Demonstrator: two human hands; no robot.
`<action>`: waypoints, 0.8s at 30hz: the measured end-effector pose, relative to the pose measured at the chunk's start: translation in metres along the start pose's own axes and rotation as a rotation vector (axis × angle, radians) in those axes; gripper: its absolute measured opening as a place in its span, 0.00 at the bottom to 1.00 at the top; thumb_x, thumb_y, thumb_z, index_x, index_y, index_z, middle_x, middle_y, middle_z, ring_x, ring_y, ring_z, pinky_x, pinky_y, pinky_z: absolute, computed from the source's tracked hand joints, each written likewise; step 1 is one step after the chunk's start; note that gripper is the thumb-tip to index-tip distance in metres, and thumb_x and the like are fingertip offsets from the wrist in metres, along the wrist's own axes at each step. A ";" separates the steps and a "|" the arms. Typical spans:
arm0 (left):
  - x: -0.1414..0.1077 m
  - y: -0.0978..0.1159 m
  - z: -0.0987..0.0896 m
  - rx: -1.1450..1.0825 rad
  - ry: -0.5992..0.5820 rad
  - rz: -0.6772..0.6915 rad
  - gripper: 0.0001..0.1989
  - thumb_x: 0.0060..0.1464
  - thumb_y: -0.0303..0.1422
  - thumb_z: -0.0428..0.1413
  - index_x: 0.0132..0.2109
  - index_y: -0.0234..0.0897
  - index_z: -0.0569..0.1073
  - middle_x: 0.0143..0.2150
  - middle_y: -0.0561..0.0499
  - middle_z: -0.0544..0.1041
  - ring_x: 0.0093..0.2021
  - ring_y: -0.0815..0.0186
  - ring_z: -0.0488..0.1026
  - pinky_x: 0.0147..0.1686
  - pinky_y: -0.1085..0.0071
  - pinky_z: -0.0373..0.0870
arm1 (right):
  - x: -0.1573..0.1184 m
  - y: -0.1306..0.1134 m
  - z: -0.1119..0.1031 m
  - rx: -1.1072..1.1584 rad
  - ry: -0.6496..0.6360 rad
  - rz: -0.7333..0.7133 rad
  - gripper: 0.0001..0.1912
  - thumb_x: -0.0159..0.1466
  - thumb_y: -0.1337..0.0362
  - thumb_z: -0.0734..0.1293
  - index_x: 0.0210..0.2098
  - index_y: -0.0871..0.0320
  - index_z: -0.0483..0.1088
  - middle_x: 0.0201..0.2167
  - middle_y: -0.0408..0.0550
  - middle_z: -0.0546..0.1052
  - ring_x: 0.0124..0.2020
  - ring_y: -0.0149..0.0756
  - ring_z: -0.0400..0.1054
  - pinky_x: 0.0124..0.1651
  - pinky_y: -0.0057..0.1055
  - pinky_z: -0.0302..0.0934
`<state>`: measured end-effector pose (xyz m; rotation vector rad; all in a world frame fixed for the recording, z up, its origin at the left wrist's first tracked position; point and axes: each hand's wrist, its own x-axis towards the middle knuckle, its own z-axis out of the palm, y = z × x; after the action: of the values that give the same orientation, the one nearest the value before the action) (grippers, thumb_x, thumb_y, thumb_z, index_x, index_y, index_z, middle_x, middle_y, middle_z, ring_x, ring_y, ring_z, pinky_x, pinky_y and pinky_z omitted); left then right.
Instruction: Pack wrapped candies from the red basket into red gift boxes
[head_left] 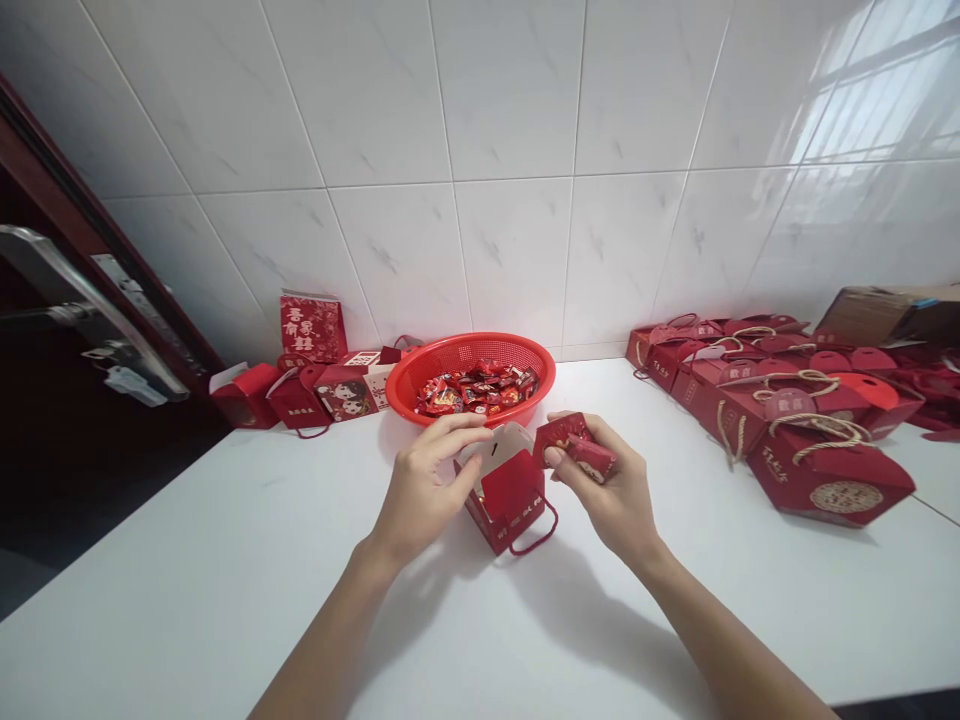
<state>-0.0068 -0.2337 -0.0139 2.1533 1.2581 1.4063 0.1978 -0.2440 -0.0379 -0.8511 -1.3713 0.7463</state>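
A small red box (516, 500) with a red cord handle stands on the white table, its top flaps raised. At its left edge is my left hand (431, 485), fingers apart and curved over the opening, with nothing gripped. My right hand (611, 485) holds red wrapped packets (577, 447) between thumb and fingers, just right of the box's raised flap. Just behind the box sits a red plastic basket (547, 378) with many red-wrapped candies (480, 388) in it. The inside of the box is mostly hidden.
Several closed red gift boxes (832, 470) with rope handles stand in rows at the right. More red boxes (300, 395) stand at the left by the tiled wall. A cardboard box (862, 325) lies at the far right; a door handle (90, 310) is at the left.
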 end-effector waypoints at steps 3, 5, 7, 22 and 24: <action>-0.001 0.001 0.001 0.067 -0.024 -0.004 0.10 0.57 0.32 0.56 0.41 0.44 0.82 0.47 0.48 0.79 0.50 0.57 0.75 0.52 0.62 0.73 | 0.003 -0.003 0.000 0.255 -0.012 0.258 0.14 0.60 0.54 0.72 0.37 0.55 0.71 0.30 0.44 0.77 0.31 0.35 0.72 0.38 0.36 0.73; -0.002 0.000 0.003 0.112 -0.043 -0.013 0.10 0.57 0.33 0.55 0.40 0.44 0.82 0.44 0.47 0.80 0.47 0.57 0.75 0.49 0.63 0.74 | 0.005 -0.003 0.000 0.404 -0.021 0.336 0.16 0.58 0.53 0.73 0.38 0.56 0.71 0.32 0.45 0.78 0.33 0.37 0.73 0.41 0.38 0.73; -0.003 -0.002 0.006 0.156 -0.070 -0.028 0.10 0.57 0.33 0.55 0.38 0.44 0.82 0.42 0.47 0.80 0.45 0.57 0.75 0.44 0.64 0.74 | 0.008 -0.002 0.000 0.511 -0.032 0.365 0.17 0.58 0.53 0.74 0.39 0.57 0.72 0.37 0.48 0.79 0.37 0.40 0.75 0.44 0.40 0.73; -0.007 0.006 0.000 -0.060 -0.431 -0.183 0.32 0.45 0.35 0.66 0.59 0.47 0.73 0.59 0.47 0.75 0.59 0.48 0.70 0.57 0.55 0.69 | 0.032 -0.028 0.007 0.397 -0.303 0.299 0.16 0.59 0.55 0.73 0.42 0.57 0.71 0.38 0.49 0.80 0.40 0.39 0.75 0.44 0.36 0.71; -0.007 0.008 0.003 -0.130 -0.400 -0.184 0.28 0.49 0.32 0.63 0.58 0.47 0.73 0.57 0.48 0.76 0.57 0.50 0.72 0.56 0.57 0.70 | 0.034 -0.034 0.011 0.371 -0.355 0.263 0.16 0.59 0.55 0.73 0.42 0.57 0.70 0.36 0.46 0.79 0.38 0.37 0.74 0.42 0.34 0.70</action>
<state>-0.0010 -0.2437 -0.0146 2.0379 1.1412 0.9005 0.1876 -0.2313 0.0083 -0.6264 -1.3793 1.3608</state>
